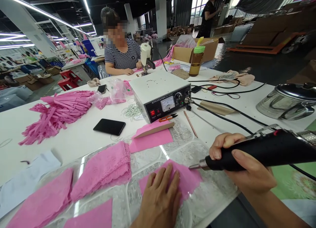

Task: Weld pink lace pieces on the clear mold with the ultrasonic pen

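A right hand (243,167) grips a black handheld tool (256,150), its metal tip resting at the edge of a pink fabric piece (189,180) on the glass-topped surface (209,191). The left hand (160,198) lies flat, fingers spread, pinning the same fabric. Just behind sit a white control box (160,96), a black phone (109,126) and stacked pink lace (103,168). Across the surface, a seated co-worker (120,53) handles pink strips (59,113).

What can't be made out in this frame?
- Pink fabric, head view: the part under the left hand is hidden.
- Black tool: rear hidden behind the right hand; its cord leaves the frame.
- Machine panel text: too small.
- Phone screen: dark.
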`<state>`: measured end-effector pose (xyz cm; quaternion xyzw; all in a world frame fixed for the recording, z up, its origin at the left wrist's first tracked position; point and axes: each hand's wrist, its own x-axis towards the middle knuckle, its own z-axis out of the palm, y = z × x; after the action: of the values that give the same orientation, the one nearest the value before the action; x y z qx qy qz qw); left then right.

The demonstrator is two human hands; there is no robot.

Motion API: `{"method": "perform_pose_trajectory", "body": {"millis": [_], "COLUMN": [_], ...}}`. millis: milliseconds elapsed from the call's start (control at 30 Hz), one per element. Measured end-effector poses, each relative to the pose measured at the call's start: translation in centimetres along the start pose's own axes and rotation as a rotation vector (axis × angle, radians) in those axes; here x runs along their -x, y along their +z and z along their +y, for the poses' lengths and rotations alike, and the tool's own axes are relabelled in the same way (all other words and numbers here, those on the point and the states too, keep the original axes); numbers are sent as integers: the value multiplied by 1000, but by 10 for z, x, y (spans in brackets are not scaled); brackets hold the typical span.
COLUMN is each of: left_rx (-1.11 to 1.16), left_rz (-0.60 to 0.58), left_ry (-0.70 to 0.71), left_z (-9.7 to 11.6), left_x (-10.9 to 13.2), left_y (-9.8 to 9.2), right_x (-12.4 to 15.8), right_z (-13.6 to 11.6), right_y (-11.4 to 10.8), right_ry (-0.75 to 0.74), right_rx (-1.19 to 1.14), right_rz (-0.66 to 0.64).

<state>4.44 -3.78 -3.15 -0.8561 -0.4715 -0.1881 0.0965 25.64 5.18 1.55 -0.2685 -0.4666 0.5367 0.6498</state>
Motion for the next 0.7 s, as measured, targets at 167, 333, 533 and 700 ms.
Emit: {"method": "perform_pose_trajectory", "body": {"millis": [167, 333, 533, 700], "left_rx": [-25, 32, 111, 161], "left_rz": [-27, 14, 12, -2], "left_ry": [19, 37, 176, 197], "left_z": [-2, -1, 11, 23], "left_x": [0, -2, -10, -17], "left_y": [-1, -11, -11, 4], "right_x": [2, 6, 3, 3], "right_z": [-8, -14, -16, -14], "right_y": [-10, -17, -14, -12], "right_ry": [24, 47, 30, -6], "right_rx": [-19, -6, -15, 1], "right_rz": [72, 55, 99, 107]}}
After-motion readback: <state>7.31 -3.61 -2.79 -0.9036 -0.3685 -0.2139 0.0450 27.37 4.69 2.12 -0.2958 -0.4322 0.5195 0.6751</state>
